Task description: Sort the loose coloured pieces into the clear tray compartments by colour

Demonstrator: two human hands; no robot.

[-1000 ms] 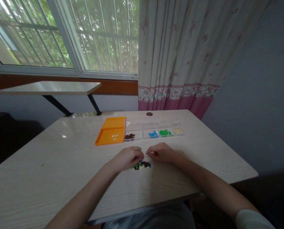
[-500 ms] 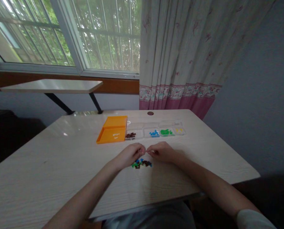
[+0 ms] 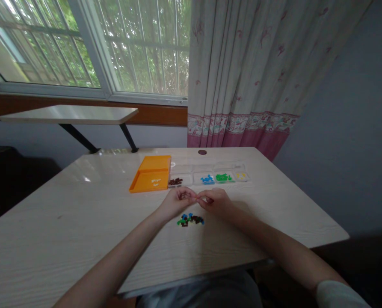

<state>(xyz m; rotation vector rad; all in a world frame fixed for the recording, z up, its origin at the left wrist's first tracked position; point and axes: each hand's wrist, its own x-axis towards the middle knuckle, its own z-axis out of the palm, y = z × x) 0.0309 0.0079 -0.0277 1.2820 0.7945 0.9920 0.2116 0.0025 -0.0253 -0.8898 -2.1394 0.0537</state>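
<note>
My left hand (image 3: 175,202) and my right hand (image 3: 217,202) meet fingertip to fingertip above the table. Both are closed in a pinch, and whatever is between the fingers is too small to make out. Just below them on the tabletop lies a loose pile of small plastic pieces (image 3: 191,220) in brown, green, blue and pale colours. Beyond my hands stands a clear compartment box (image 3: 187,179). Brown pieces (image 3: 176,182), blue pieces (image 3: 207,179), green pieces (image 3: 223,177) and a few yellow pieces (image 3: 241,175) sit in its separate compartments.
An open orange case (image 3: 154,164) adjoins the clear box on the left, with several white pieces (image 3: 155,182) in it. A raised shelf (image 3: 72,114) on black brackets stands at the back left of the table (image 3: 91,222). A curtain (image 3: 238,85) hangs behind.
Both hands have risen slightly away from the pile, their fingertips still together. The left fingers have shifted and opened a little around the pinch. The pile and boxes stay where they were.
</note>
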